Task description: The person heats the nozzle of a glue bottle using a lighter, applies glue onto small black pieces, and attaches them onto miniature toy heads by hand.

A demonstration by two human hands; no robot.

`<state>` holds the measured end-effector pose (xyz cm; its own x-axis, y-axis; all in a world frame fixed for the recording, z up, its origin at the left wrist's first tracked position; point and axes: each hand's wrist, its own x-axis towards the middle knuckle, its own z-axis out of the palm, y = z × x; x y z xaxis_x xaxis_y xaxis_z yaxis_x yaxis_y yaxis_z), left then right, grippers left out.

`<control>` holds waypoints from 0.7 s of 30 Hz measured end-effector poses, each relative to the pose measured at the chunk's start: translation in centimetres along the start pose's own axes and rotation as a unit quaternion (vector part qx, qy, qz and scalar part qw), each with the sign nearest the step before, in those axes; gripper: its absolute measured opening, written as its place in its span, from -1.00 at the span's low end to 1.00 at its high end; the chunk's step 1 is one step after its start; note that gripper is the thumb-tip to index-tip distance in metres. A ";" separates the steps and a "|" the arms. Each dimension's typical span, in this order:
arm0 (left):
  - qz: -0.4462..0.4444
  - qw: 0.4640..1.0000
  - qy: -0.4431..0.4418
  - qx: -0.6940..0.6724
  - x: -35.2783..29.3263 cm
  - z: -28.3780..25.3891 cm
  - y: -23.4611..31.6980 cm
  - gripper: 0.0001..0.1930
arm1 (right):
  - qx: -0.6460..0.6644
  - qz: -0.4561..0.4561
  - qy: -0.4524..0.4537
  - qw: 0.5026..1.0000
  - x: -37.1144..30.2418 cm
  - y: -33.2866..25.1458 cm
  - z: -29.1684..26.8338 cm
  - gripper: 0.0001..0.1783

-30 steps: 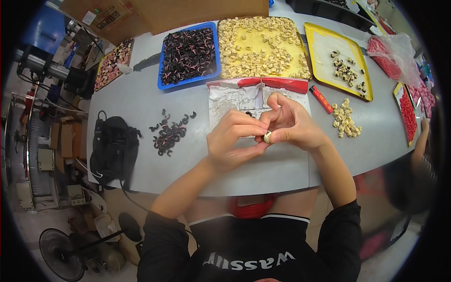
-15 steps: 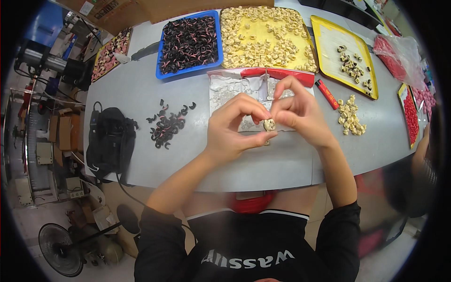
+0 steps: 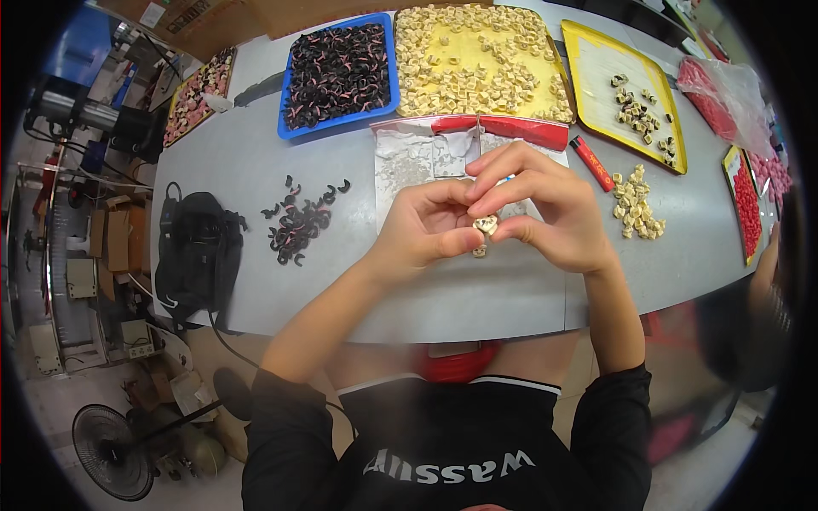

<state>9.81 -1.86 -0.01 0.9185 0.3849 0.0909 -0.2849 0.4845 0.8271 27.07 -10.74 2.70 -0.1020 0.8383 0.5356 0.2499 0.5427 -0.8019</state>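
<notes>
While both hands meet above the grey table (image 3: 341, 281), left hand (image 3: 423, 230) and right hand (image 3: 545, 213) pinching a small beige part (image 3: 486, 226) between fingertips.

Bright, even overhead light; soft shadows lying under hands; fisheye bending edges, dark vignette ringing frame.

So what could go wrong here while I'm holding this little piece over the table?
The small beige part is pinched only by fingertips of the left hand and right hand, above the grey table near its front edge; if it slips it could roll off to the floor. The loose pile of black clips and the loose beige pieces lie unboxed, so a forearm sweep might scatter them.
</notes>
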 end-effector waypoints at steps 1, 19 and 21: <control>0.000 1.000 0.001 0.000 0.0 -0.1 0.0 -0.72 | 0.003 -0.008 0.010 1.000 0.0 0.0 0.1 -0.74; 0.009 0.999 0.011 0.038 0.0 -0.9 -0.5 -0.52 | -0.065 -0.028 0.051 0.996 0.1 0.5 1.8 -0.76; 0.002 0.999 0.016 0.041 0.0 -0.8 -0.5 -0.51 | -0.070 -0.027 0.054 0.996 0.1 0.5 1.9 -0.76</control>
<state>9.73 -1.44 -0.89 0.9080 0.4117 0.0781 -0.2638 0.4167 0.8700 25.33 -10.28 1.84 -0.0161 0.7932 0.6087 0.3801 0.5680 -0.7300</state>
